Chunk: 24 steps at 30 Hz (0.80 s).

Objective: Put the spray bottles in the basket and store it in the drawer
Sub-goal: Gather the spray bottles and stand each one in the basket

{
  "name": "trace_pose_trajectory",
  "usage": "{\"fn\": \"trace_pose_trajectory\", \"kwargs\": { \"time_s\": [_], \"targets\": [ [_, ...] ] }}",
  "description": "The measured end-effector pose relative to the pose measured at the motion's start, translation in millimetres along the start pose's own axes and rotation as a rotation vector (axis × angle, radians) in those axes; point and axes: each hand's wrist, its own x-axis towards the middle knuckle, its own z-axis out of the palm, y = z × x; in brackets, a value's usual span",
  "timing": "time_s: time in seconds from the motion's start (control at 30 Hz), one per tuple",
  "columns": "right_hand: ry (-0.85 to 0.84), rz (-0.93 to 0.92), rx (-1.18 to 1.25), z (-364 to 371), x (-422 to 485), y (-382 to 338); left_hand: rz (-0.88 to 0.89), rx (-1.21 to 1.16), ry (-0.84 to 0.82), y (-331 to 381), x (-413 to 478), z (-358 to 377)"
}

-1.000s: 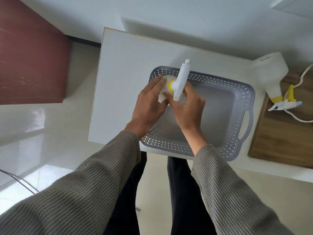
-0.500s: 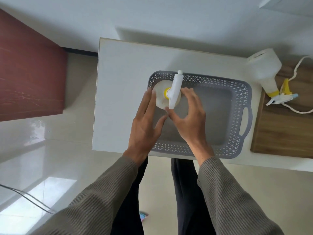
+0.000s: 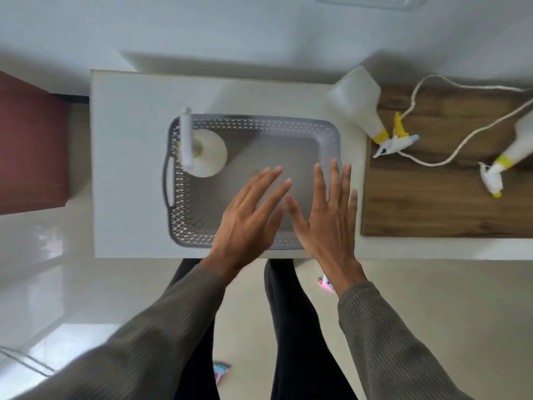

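Currently both hands empty, fingers spread: left hand [image 3: 248,217] and right hand [image 3: 326,215] hover over the basket's [image 3: 259,122] near-right part. One bottle [image 3: 206,154] stands upright in the basket's far-left corner. Two more bottles [image 3: 357,102] [image 3: 516,145] stand right of the basket, outside it.

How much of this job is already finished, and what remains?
Done: one spray bottle stands upright in the basket, at its left end. In hand: nothing; the left hand and right hand are open and empty above the basket. Left: two bottles, one beside the basket and another at the right edge, then storing the basket; no drawer is visible.
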Motion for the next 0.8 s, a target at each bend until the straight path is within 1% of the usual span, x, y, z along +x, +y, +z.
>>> {"fn": "trace_pose_trajectory", "kwargs": {
  "time_s": [0.07, 0.23, 0.4, 0.5, 0.63, 0.7, 0.8],
  "targets": [
    [0.011, 0.046, -0.005, -9, 3, 21, 0.070, 0.047, -0.026, 12, 40, 11],
    [0.069, 0.140, 0.077, -24, 16, 67, 0.198, 0.294, -0.275, 30, 150, 42],
    [0.104, 0.192, 0.112, -31, 28, 101, 0.285, 0.530, -0.406, 36, 245, 71],
    [0.133, 0.203, 0.113, -33, 32, 115, 0.352, 0.632, -0.529, 34, 272, 85],
    [0.157, 0.216, 0.106, -31, 32, 129, 0.438, 0.751, -0.661, 29, 280, 92],
    [0.159, 0.222, 0.096, -31, 30, 133, 0.484, 0.814, -0.691, 27, 280, 92],
    [0.159, 0.225, 0.074, -30, 27, 136, 0.478, 0.835, -0.694, 26, 281, 90]
  ]
}}
